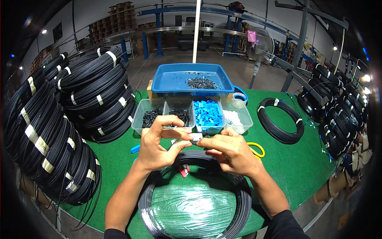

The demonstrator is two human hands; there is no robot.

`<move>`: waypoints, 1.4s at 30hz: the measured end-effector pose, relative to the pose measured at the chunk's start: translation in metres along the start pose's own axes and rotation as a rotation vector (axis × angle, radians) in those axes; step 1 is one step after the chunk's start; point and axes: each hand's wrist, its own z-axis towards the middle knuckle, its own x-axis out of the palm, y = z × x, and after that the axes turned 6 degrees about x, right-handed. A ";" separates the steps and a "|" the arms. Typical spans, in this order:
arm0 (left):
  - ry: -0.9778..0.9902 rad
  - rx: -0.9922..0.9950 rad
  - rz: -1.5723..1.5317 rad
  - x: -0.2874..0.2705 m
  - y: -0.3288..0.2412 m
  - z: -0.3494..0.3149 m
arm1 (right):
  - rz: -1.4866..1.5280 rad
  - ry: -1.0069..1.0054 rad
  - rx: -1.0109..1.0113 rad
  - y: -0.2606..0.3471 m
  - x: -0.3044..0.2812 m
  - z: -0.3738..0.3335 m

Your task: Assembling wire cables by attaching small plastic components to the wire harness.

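In front of the parts bins, my left hand [161, 145] pinches a small white block [195, 137] between thumb and fingertips. My right hand [230, 149] meets it from the other side, fingers closed at the block's right end. What the right fingers grip is too small and covered to make out. Under both hands lies a large coil of black cable [145, 205], with clear shiny film across its middle. A small red tool [184, 171] rests at the coil's inner far edge. Yellow handles [257, 149] show beside my right hand, and a blue handle [135, 148] beside my left.
Clear bins [137, 115] hold black, blue and white small parts. Behind them a blue tray [167, 81] carries dark bits. Stacked cable coils [89, 93] crowd the left; a single coil [279, 120] and more bundles [338, 131] are right. Green cloth [286, 171] covers the table.
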 end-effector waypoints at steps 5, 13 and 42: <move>0.011 0.069 0.009 0.001 0.001 -0.001 | 0.063 0.035 0.016 0.002 0.002 -0.002; 0.027 0.135 -0.016 -0.001 -0.003 0.003 | 0.119 0.033 0.008 0.006 0.000 -0.002; 0.124 0.037 -0.021 -0.004 -0.009 0.005 | 0.200 0.106 0.014 -0.001 0.002 -0.001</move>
